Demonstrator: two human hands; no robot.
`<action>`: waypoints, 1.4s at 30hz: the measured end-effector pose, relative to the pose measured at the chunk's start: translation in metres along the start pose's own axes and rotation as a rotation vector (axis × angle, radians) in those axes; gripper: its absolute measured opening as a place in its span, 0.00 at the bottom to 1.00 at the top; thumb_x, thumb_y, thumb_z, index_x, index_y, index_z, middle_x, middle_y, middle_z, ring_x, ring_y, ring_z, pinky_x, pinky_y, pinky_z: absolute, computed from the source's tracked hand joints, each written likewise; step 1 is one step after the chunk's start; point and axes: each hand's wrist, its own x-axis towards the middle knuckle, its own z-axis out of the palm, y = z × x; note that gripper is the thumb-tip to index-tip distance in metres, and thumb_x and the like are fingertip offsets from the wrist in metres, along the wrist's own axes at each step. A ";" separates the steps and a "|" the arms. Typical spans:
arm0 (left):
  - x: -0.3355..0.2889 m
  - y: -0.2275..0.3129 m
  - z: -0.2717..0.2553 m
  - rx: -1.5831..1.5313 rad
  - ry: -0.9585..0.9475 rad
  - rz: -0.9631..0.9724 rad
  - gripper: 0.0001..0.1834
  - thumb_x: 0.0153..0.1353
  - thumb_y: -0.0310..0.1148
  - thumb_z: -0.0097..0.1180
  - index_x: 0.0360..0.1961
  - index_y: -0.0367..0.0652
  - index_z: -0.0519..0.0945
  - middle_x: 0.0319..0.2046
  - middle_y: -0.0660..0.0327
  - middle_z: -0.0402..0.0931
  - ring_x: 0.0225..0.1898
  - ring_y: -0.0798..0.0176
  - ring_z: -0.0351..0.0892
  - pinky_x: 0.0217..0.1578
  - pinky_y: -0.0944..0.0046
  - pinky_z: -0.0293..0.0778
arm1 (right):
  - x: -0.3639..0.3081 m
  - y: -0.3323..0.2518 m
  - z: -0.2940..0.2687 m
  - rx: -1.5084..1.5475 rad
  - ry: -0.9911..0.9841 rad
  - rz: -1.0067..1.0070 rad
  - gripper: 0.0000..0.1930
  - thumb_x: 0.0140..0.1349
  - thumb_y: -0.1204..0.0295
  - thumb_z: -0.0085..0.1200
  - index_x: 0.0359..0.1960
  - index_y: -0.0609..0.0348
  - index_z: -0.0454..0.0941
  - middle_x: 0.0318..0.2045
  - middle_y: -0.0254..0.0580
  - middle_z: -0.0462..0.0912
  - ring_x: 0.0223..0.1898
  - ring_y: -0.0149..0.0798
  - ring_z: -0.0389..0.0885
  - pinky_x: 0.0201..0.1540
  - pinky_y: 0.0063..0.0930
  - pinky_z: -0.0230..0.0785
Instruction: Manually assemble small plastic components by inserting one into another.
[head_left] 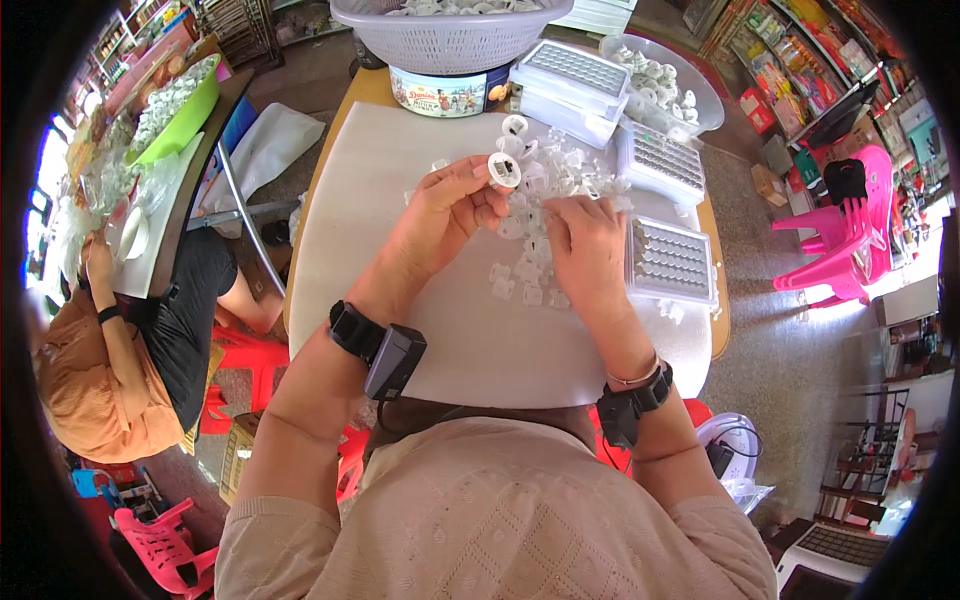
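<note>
Between the thumb and fingers of my left hand (447, 212) is a round white plastic part (504, 171) with a dark middle, raised over the table. My right hand (588, 245) reaches down into a heap of small clear-white plastic pieces (560, 165), its fingers bent together. Its fingertips are partly hidden, so whatever they pinch cannot be made out. Several loose pieces lie scattered toward me from the heap, between my hands. Right of my right hand sits a clear tray (672, 262) with rows of small metallic parts.
Behind that tray are another filled tray (662, 160) and stacked clear boxes (573, 88). A round tin (440, 95) supports a grey basket (450, 40) of white parts at the back. A clear bowl (655, 90) holds more. At left, a person (120, 370) sits by another table with a green basin (190, 115).
</note>
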 end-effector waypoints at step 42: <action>-0.003 0.018 -0.018 -0.129 0.102 0.341 0.17 0.64 0.40 0.48 0.47 0.39 0.72 0.42 0.57 0.75 0.42 0.62 0.74 0.44 0.65 0.71 | 0.000 -0.004 0.004 0.373 -0.021 0.034 0.03 0.52 0.79 0.53 0.28 0.60 0.78 0.28 0.42 0.79 0.33 0.47 0.74 0.39 0.38 0.64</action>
